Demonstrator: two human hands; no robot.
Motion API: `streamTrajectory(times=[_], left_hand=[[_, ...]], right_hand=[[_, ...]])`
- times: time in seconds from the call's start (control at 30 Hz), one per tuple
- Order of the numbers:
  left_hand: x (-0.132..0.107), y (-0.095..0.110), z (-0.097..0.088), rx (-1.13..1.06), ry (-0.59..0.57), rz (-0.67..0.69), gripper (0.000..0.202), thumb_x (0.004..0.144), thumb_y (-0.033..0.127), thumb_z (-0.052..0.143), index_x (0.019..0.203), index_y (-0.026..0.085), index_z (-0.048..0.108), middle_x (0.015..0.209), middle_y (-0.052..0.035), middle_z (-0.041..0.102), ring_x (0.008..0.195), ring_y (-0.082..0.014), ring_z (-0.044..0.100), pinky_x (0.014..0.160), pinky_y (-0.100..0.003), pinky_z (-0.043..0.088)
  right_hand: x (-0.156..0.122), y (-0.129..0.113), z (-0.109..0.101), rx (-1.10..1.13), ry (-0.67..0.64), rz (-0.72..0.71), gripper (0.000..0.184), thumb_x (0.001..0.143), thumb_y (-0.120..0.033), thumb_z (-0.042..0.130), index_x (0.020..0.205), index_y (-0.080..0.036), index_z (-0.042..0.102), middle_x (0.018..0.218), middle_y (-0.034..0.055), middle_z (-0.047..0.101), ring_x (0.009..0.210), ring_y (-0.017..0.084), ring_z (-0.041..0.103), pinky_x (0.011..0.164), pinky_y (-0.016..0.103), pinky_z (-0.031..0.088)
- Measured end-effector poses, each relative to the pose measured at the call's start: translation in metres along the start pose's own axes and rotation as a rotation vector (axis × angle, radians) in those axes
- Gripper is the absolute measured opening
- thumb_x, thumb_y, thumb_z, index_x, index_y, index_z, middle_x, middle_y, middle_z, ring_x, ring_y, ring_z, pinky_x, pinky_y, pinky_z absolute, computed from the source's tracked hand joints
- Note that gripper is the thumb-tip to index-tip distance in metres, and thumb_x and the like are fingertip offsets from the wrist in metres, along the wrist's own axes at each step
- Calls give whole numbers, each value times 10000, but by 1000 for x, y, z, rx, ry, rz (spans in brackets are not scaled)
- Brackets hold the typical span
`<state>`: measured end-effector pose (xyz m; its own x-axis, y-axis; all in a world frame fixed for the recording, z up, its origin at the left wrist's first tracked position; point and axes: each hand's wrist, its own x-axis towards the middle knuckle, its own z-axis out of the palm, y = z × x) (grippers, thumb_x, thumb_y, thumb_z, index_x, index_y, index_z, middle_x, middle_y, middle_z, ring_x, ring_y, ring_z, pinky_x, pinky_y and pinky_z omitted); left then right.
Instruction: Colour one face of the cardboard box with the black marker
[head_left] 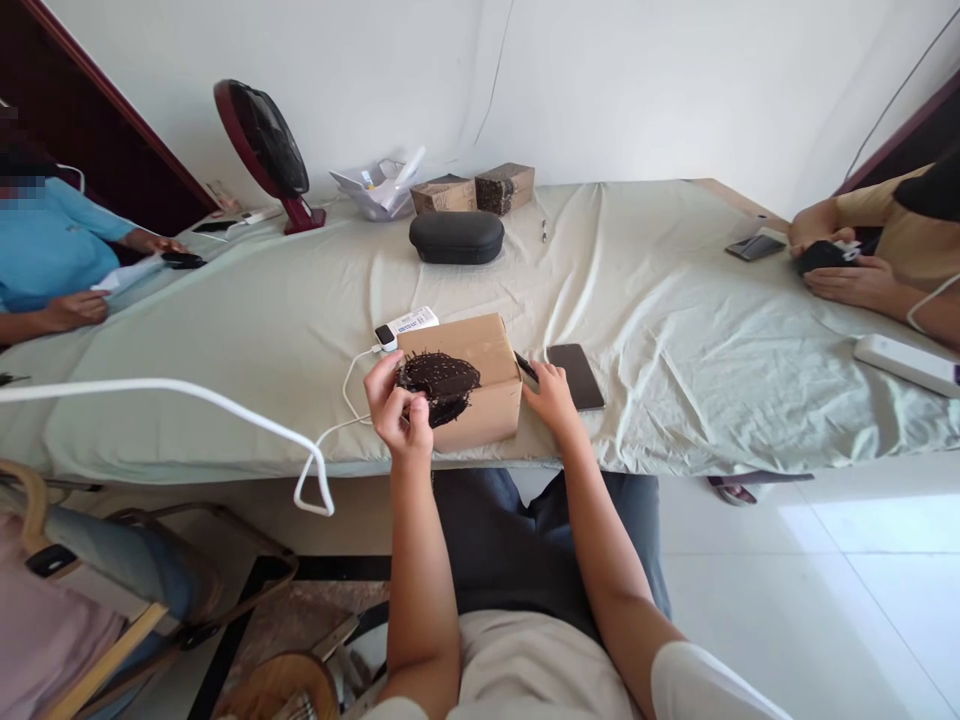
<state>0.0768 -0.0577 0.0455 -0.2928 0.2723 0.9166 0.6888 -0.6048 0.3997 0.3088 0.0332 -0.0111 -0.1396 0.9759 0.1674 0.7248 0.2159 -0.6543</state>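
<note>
A small brown cardboard box [480,365] with black scribble on its top and front stands near the front edge of the cloth-covered table [660,330]. My left hand [400,405] is curled closed against the box's left front corner, fingers pinched on something I cannot make out. My right hand [553,397] rests against the box's right side, fingers bent, touching a thin dark object there. A dark phone [577,375] lies just right of that hand. A white power bank [406,325] with a white cable [225,405] sits behind the box.
A black oval case [456,237], two brown boxes [474,190], a white bag and a red fan [264,150] stand toward the back. A person in blue sits at left; another person at right holds a dark item. A white power strip [906,363] lies at right.
</note>
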Motion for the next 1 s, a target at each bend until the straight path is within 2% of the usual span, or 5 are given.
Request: streamTrajectory(times=[0.17, 0.37, 0.57, 0.73, 1.0], left_hand=[[1, 4, 0, 24, 14, 16, 407, 1051, 459, 525, 743, 196, 569, 1316, -160, 674, 1194, -292, 682, 993, -469, 570], [0, 5, -3, -24, 7, 29, 330, 1048, 507, 533, 985, 208, 659, 1363, -160, 626, 1270, -302, 654, 1055, -497, 550], [10, 16, -7, 101, -57, -112, 401, 1050, 442, 544, 729, 202, 567, 1309, -138, 679, 1233, -297, 632, 1061, -490, 488], [12, 17, -2, 131, -46, -125, 454, 1062, 438, 505, 667, 215, 498, 1272, -157, 719, 1171, -300, 623, 1038, -499, 469], [8, 15, 4, 123, -3, -82, 411, 1057, 382, 506, 680, 220, 513, 1201, -158, 737, 1132, -293, 642, 1009, -487, 486]], right_hand=[[-6, -22, 12, -295, -66, 76, 414, 1012, -174, 450, 1355, -135, 679, 1297, 228, 689, 1236, 379, 589, 1055, 471, 441], [0, -15, 12, 114, 9, 45, 339, 981, -208, 424, 1215, -158, 664, 1212, 183, 700, 1028, 296, 659, 913, 394, 487], [7, 2, 10, 303, 100, 55, 353, 993, -449, 426, 1057, -189, 657, 896, 80, 702, 852, 248, 644, 799, 349, 484], [6, 1, 6, 432, 89, 66, 398, 980, -513, 468, 1118, -202, 673, 692, -15, 592, 654, 192, 568, 663, 297, 431], [-2, -8, 0, 188, 10, 153, 385, 1012, -365, 484, 1167, -154, 767, 1101, 161, 792, 1051, 292, 711, 904, 356, 502]])
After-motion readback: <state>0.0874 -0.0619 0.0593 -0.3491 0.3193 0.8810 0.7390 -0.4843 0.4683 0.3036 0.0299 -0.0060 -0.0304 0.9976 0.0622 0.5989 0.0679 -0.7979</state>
